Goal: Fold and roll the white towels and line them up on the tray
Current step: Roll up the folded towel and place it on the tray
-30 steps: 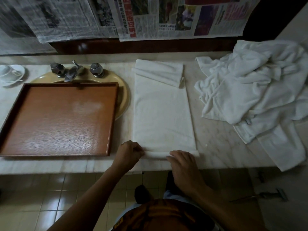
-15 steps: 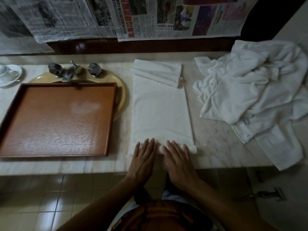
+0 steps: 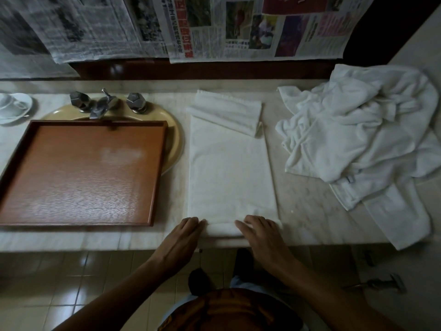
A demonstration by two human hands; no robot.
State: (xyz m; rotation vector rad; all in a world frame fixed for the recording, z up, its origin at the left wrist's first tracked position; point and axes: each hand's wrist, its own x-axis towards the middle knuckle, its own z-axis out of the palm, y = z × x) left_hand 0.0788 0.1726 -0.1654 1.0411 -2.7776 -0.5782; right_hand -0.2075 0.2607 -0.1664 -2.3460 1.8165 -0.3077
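Flat moments before, the left hand [image 3: 185, 235] and right hand [image 3: 260, 231] gripped the folded towel [image 3: 229, 175], lower centre; rolling had barely begun.

newspaper sheets [image 3: 238, 27] hang across top of frame | chrome tap [image 3: 102, 107] with two faceted knobs, upper left, behind beige basin [image 3: 177, 139] | white cup on saucer [image 3: 14, 107] at left edge | pale marble surface [image 3: 307, 199] | glossy tiled floor [image 3: 71, 271] along bottom
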